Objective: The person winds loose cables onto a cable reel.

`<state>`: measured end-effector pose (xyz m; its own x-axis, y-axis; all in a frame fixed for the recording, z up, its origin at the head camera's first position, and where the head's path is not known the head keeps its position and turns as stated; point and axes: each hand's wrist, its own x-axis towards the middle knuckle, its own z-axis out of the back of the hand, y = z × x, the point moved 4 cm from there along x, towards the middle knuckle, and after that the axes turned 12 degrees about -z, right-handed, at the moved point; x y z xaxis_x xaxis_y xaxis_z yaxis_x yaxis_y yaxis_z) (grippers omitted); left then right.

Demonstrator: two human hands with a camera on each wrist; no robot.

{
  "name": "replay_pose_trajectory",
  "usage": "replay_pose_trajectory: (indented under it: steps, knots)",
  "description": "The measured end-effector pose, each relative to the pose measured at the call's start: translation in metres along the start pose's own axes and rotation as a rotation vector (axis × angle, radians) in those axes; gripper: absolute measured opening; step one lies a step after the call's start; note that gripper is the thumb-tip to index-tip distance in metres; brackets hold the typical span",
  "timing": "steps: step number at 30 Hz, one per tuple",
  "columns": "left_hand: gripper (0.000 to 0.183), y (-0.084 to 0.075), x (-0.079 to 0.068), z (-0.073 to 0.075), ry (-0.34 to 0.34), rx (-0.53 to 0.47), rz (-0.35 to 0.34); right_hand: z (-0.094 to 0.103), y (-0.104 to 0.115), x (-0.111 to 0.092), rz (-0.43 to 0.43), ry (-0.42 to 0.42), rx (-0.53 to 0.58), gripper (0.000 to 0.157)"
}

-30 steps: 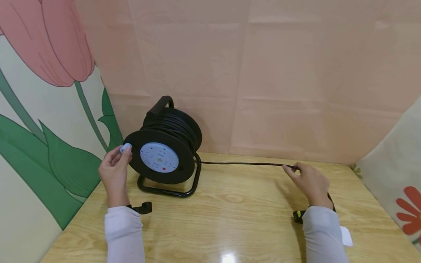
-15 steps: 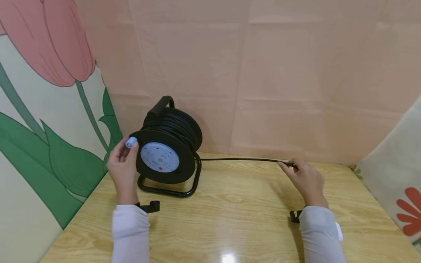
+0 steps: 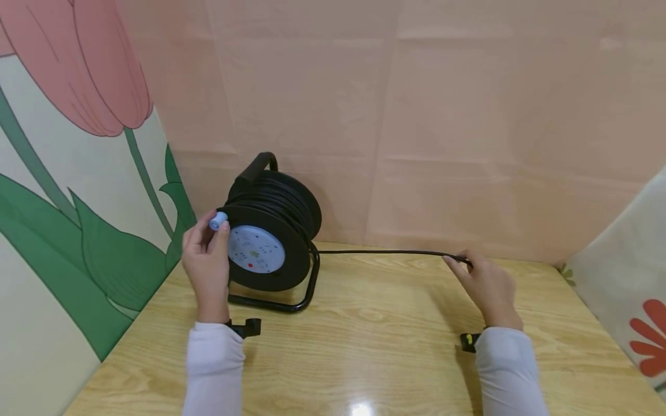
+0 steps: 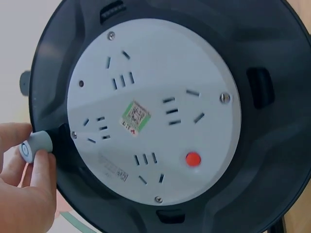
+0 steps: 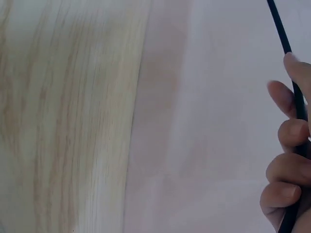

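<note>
A black cable reel stands on the table at left of centre, with dark cable wound round its drum. Its pale socket panel has several slot groups and a red button. My left hand pinches the light blue crank knob at the reel's left rim between thumb and fingers. From the reel's lower right a black cable runs nearly level to my right hand. In the right wrist view its fingers curl round the cable.
The wooden table meets a pink cloth backdrop just behind the reel. A tulip-patterned wall rises close on the left, and a flowered pale cloth is at the right.
My left hand has moved up and right with the knob, and the reel's panel has turned clockwise. The right hand has shifted slightly left and up, still holding the cable.
</note>
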<state>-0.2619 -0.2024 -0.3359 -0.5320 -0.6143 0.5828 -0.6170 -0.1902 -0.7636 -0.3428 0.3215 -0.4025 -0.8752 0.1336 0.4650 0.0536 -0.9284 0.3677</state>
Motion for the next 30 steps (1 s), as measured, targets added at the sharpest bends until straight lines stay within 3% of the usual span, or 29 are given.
replay_pose_trajectory:
  steps: [3, 9, 12, 18, 25, 30]
  knots:
    - [0.034, -0.001, -0.001, -0.004, 0.015, 0.003, -0.034, 0.002, -0.001, 0.0, -0.023, -0.021, -0.002, 0.04]
    - [0.032, -0.004, -0.007, -0.013, 0.037, 0.008, -0.122, 0.0, 0.007, 0.003, 0.067, 0.014, 0.026, 0.03]
    - [0.031, -0.005, -0.009, -0.017, 0.05, 0.007, -0.162, 0.0, 0.008, 0.002, 0.058, 0.011, 0.048, 0.028]
    - [0.029, -0.007, -0.012, -0.021, 0.066, 0.038, -0.194, -0.004, 0.007, 0.002, 0.009, 0.03, 0.065, 0.031]
    - [0.029, -0.009, -0.014, -0.024, 0.085, 0.047, -0.231, -0.004, 0.011, 0.002, 0.045, 0.029, 0.11, 0.025]
    - [0.027, -0.012, -0.016, -0.027, 0.099, 0.069, -0.27, 0.0, 0.007, 0.001, -0.06, 0.105, 0.053, 0.042]
